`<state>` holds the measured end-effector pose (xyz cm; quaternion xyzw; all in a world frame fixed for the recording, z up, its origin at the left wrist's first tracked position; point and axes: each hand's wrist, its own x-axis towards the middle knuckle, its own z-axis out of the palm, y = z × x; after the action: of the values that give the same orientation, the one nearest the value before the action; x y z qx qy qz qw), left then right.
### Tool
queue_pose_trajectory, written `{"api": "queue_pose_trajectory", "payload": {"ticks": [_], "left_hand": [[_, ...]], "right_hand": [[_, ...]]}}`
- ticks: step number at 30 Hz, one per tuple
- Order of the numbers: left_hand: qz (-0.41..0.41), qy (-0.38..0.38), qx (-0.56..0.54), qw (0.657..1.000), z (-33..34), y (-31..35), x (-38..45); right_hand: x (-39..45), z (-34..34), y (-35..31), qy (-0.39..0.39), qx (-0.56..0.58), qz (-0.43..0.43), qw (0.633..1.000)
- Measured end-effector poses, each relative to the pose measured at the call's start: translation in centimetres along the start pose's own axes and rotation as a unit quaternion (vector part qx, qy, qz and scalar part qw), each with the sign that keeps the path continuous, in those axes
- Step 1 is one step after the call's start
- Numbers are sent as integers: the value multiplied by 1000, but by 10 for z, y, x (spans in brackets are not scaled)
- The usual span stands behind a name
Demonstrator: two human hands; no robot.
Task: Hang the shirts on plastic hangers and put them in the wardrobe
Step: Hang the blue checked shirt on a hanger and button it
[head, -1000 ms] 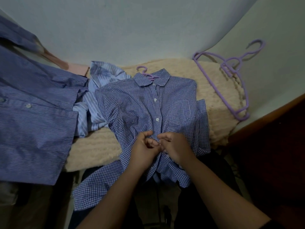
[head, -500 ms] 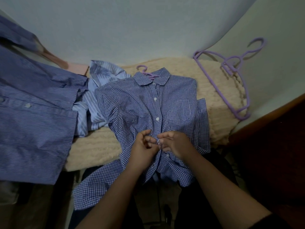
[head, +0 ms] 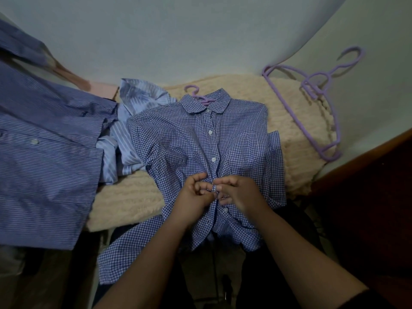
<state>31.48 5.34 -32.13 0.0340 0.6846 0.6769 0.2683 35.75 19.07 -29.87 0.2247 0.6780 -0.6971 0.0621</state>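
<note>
A blue checked shirt (head: 178,141) lies front-up on a cream blanket (head: 294,130). A purple hanger hook (head: 196,94) sticks out of its collar. My left hand (head: 191,197) and my right hand (head: 240,192) meet at the shirt's button strip below the third button. Each pinches an edge of the fabric there, fingertips close together. Spare purple hangers (head: 312,97) lie on the blanket at the right, against the wall.
A dark blue striped shirt (head: 44,157) covers the left side. A light blue striped shirt (head: 138,108) is bunched between it and the checked one. A brown wooden edge (head: 361,161) runs along the right. The pale wall stands behind.
My hands have stayed at the same spot on the button strip, with fingers shifting slightly. The shirt's lower part has bunched a little more.
</note>
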Motion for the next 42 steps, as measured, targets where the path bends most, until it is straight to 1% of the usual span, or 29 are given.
{"api": "queue_pose_trajectory", "payload": {"ticks": [3,6,9,14,20,24,30,35,39,42], "left_hand": [[-14,-2,-26,1000,0,0,2],[-14,5,-19,1000,0,-1,4],[-15,8,-12,1000,-1,-3,3],[-24,13,-36,999,-3,-1,1],[-17,47,-49,998,-4,-4,-2],[-18,46,-50,998,-3,-4,-1],[-25,33,-36,999,-2,-3,0],[-18,37,-14,999,-1,-2,1],[-9,31,-26,999,0,-3,0],[-11,15,-55,998,0,-4,-2]], "right_hand": [[1,-1,-3,-9,14,12,1000],[2,-1,-3,-10,9,19,1000],[3,0,-1,-3,-1,24,1000],[5,1,3,10,19,36,999],[2,2,6,14,16,22,1000],[2,2,7,19,28,23,999],[3,0,6,3,-31,15,999],[2,-2,4,-15,-80,-9,997],[1,0,3,-18,-100,-14,995],[0,1,3,-15,-76,3,997]]}}
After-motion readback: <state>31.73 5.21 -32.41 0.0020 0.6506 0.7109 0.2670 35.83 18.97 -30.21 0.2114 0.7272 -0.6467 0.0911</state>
